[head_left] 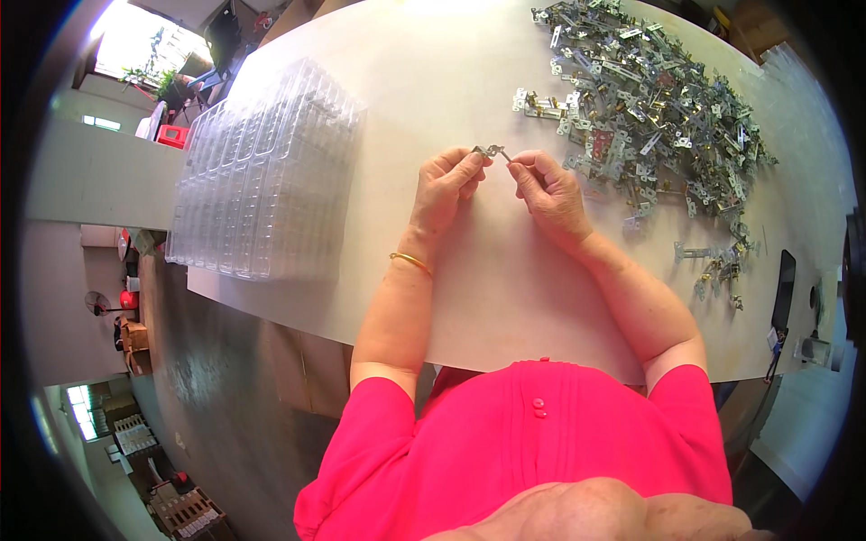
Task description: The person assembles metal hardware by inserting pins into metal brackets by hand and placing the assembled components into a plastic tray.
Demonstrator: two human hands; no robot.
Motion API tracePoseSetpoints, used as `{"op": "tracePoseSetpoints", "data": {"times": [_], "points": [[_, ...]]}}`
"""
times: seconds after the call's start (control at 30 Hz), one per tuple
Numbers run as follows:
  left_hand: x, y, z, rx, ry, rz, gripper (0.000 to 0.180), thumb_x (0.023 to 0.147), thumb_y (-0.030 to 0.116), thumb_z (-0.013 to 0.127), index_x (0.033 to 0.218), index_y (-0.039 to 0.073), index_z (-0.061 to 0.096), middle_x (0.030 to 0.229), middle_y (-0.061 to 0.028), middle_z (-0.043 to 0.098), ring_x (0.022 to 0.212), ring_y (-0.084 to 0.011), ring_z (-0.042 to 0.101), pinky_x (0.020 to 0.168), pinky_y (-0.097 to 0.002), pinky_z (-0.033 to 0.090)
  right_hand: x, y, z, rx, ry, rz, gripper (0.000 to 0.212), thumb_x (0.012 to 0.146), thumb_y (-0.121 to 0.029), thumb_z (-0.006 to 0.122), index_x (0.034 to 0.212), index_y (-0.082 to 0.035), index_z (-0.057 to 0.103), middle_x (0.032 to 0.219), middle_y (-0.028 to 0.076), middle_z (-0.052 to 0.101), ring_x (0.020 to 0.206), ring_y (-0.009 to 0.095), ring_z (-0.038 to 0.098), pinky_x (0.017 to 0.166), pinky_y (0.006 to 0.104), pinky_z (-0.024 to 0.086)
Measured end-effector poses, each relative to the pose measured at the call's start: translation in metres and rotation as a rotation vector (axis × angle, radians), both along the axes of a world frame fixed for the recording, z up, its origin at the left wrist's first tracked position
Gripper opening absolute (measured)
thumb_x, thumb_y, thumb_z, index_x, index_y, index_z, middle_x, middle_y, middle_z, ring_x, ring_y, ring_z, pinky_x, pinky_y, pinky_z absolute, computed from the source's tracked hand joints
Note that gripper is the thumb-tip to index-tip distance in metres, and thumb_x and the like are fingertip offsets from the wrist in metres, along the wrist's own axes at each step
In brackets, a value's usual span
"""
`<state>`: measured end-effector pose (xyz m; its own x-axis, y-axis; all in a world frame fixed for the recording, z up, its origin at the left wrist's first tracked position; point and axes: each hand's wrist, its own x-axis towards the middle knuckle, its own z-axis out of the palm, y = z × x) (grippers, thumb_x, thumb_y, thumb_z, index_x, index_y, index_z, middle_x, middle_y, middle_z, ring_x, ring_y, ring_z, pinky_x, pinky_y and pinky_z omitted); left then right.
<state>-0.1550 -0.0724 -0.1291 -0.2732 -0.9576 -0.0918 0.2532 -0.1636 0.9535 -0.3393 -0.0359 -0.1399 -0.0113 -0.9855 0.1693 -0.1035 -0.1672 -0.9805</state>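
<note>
Over the middle of the table, my left hand (444,187) pinches a small metal bracket (490,151) between thumb and fingertips. Opposite it, my right hand (552,196) is closed on a thin metal piece (506,157) that meets the bracket's right end. Whether the two are joined or separate, I cannot tell. Both hands are raised close together, with the part between their fingertips. Nearest to my right hand lies a big heap of silvery metal brackets (645,113), some with brass-coloured bits.
Stacked clear plastic trays (262,180) stand at the left of the pale table (406,316). A smaller cluster of brackets (719,268) and a dark phone-like object (784,288) lie toward the right edge. Clear plastic sheeting (807,113) is at the far right.
</note>
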Motion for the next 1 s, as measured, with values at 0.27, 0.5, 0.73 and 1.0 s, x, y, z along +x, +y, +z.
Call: {"op": "tracePoseSetpoints", "data": {"times": [0.27, 0.5, 0.73, 1.0], "points": [[0.003, 0.002, 0.001, -0.142, -0.199, 0.009, 0.017, 0.098, 0.016, 0.061, 0.095, 0.002, 0.069, 0.076, 0.0018, 0.060, 0.062, -0.0027, 0.044, 0.053, -0.0175, 0.033, 0.001, 0.001, 0.004, 0.058, -0.013, 0.019, 0.012, 0.098, -0.017, 0.062, 0.100, -0.005, 0.063, 0.068, -0.001, 0.057, 0.063, 0.004, 0.052, 0.057, 0.0224, 0.043], [0.004, 0.000, -0.002, -0.307, -0.334, 0.019, 0.012, 0.095, 0.013, 0.064, 0.095, 0.002, 0.069, 0.079, 0.0032, 0.061, 0.071, -0.0038, 0.052, 0.062, -0.0191, 0.042, -0.004, 0.001, -0.001, 0.092, -0.013, 0.031, 0.015, 0.098, -0.014, 0.059, 0.111, -0.006, 0.060, 0.069, -0.002, 0.057, 0.060, 0.005, 0.050, 0.054, 0.0220, 0.041], [0.006, 0.000, -0.001, -0.322, -0.428, -0.043, 0.012, 0.094, 0.013, 0.066, 0.094, 0.002, 0.070, 0.077, 0.0055, 0.058, 0.071, -0.0038, 0.049, 0.063, -0.0206, 0.041, -0.007, -0.002, 0.006, 0.199, -0.152, 0.185, 0.017, 0.103, -0.013, 0.050, 0.115, -0.006, 0.060, 0.076, -0.001, 0.058, 0.059, 0.005, 0.051, 0.052, 0.0204, 0.042], [0.005, 0.005, 0.005, -0.314, -0.461, -0.081, 0.013, 0.094, 0.016, 0.066, 0.092, 0.003, 0.070, 0.068, 0.0086, 0.051, 0.064, -0.0021, 0.042, 0.055, -0.0212, 0.035, -0.017, -0.010, 0.003, 0.292, -0.267, 0.321, 0.021, 0.104, -0.011, 0.044, 0.117, -0.005, 0.059, 0.088, 0.003, 0.060, 0.069, 0.007, 0.057, 0.060, 0.0236, 0.049]]}}
